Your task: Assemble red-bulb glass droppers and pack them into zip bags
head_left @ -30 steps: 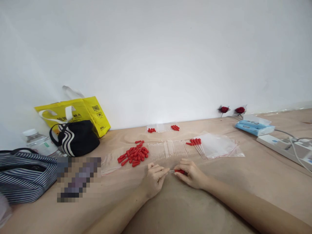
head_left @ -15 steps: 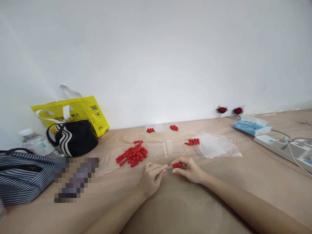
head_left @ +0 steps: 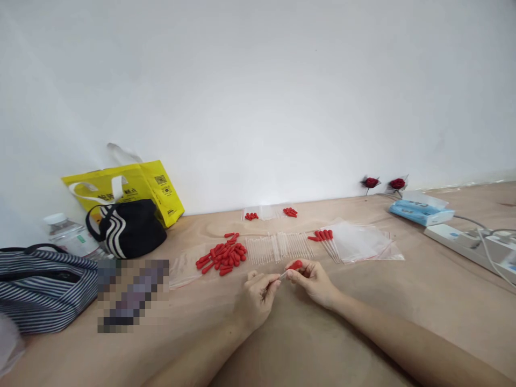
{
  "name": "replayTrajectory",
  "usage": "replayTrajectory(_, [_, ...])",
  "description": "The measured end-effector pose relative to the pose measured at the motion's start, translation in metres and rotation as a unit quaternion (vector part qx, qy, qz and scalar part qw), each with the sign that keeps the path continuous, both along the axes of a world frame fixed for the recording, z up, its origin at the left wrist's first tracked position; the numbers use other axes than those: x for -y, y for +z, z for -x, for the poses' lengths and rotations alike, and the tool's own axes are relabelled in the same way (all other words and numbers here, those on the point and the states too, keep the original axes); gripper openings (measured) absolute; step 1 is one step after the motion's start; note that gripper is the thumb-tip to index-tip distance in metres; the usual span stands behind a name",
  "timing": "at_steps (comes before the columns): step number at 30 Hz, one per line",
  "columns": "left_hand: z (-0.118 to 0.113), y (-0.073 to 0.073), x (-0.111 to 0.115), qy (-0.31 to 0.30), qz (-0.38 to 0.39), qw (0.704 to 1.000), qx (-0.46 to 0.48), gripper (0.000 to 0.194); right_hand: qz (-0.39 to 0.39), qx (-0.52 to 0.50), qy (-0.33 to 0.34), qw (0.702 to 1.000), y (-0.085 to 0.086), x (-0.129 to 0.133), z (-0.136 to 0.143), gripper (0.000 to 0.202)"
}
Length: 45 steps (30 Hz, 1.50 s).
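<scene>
My left hand point(head_left: 259, 296) pinches a thin glass dropper tube point(head_left: 283, 276) between thumb and fingers. Facing it, my right hand point(head_left: 316, 283) grips a red rubber bulb point(head_left: 296, 265), which sits at the tube's right end; how far the tube goes in is hidden by the fingers. Just beyond my hands lies a row of clear glass tubes point(head_left: 296, 246). A heap of red bulbs point(head_left: 223, 257) is left of that row. To its right, several droppers with red bulbs point(head_left: 324, 236) rest by a stack of clear zip bags point(head_left: 358, 243).
Near the wall lie small bags with red bulbs point(head_left: 290, 212). At left stand a yellow bag point(head_left: 161, 193), a black pouch point(head_left: 139, 228), a striped bag point(head_left: 44, 287) and a plastic bottle point(head_left: 66, 231). A tissue pack point(head_left: 421, 212) and a power strip point(head_left: 463, 242) lie right.
My right hand has turned the red bulb so that it tilts upward, and its thumb now covers more of it. The left hand keeps its pinch on the tube. The view has shifted slightly.
</scene>
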<state>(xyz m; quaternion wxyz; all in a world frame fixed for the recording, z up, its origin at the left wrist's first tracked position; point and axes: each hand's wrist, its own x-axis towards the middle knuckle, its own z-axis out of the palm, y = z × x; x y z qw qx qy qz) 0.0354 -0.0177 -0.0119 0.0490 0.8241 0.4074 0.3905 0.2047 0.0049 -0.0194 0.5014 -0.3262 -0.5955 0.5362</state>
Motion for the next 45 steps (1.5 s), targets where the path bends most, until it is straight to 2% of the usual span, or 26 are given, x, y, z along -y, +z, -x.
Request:
replayTrajectory(5, [-0.001,0.000,0.002,0.004,0.014,1.000,-0.010,0.021,0.015,-0.008,0.016,1.000,-0.002,-0.003,-0.002,0.028])
replayTrajectory(12, [-0.007,0.009,0.003,0.031,0.085,0.996,0.019,0.026,0.069,-0.097,0.054,0.991,-0.009,0.001,0.012,0.029])
replayTrajectory(15, [-0.004,0.008,0.001,0.035,0.123,0.990,0.056,0.026,0.054,-0.055,-0.003,0.997,-0.005,-0.014,0.002,0.031])
replayTrajectory(17, [0.002,0.004,-0.004,0.050,0.131,0.987,0.081,0.028,0.026,0.039,-0.061,0.997,0.002,-0.034,-0.020,0.034])
replayTrajectory(18, [0.005,0.002,-0.007,0.063,0.126,0.986,0.087,0.028,0.004,0.114,-0.090,0.989,0.006,-0.046,-0.035,0.033])
replayTrajectory(19, [0.008,-0.001,-0.010,0.077,0.117,0.986,0.086,0.028,-0.021,0.210,-0.132,0.968,0.009,-0.057,-0.051,0.032])
replayTrajectory(20, [0.011,-0.003,-0.012,0.091,0.105,0.987,0.080,0.026,-0.039,0.332,-0.187,0.924,0.011,-0.068,-0.067,0.030])
replayTrajectory(21, [0.012,-0.005,-0.014,0.103,0.093,0.988,0.071,0.024,-0.041,0.457,-0.240,0.855,0.012,-0.076,-0.082,0.029])
replayTrajectory(22, [0.013,-0.007,-0.016,0.112,0.085,0.988,0.061,0.021,-0.032,0.493,-0.263,0.829,0.012,-0.083,-0.095,0.027])
replayTrajectory(24, [0.012,-0.007,-0.017,0.121,0.084,0.988,0.040,0.017,-0.022,0.534,-0.286,0.795,0.007,-0.092,-0.113,0.025])
replayTrajectory(29, [0.009,-0.002,-0.014,0.136,0.102,0.985,0.006,0.013,-0.013,0.570,-0.296,0.767,-0.008,-0.094,-0.118,0.027])
replayTrajectory(33, [0.007,-0.002,-0.014,0.143,0.105,0.984,-0.026,0.011,-0.048,0.602,-0.298,0.739,-0.006,-0.093,-0.110,0.031])
replayTrajectory(36, [0.007,-0.003,-0.018,0.171,0.097,0.978,-0.067,0.007,-0.099,0.600,-0.283,0.742,-0.001,-0.092,-0.100,0.029])
replayTrajectory(38, [0.007,-0.001,-0.024,0.195,0.084,0.973,-0.093,0.007,-0.118,0.599,-0.266,0.746,0.001,-0.092,-0.093,0.029])
replayTrajectory(41, [0.004,0.008,-0.037,0.227,0.073,0.963,-0.124,0.009,-0.125,0.622,-0.247,0.732,0.002,-0.094,-0.082,0.028])
replayTrajectory(45, [-0.011,0.024,-0.062,0.282,0.105,0.938,-0.172,0.014,-0.126,0.642,-0.239,0.717,0.000,-0.097,-0.074,0.027])
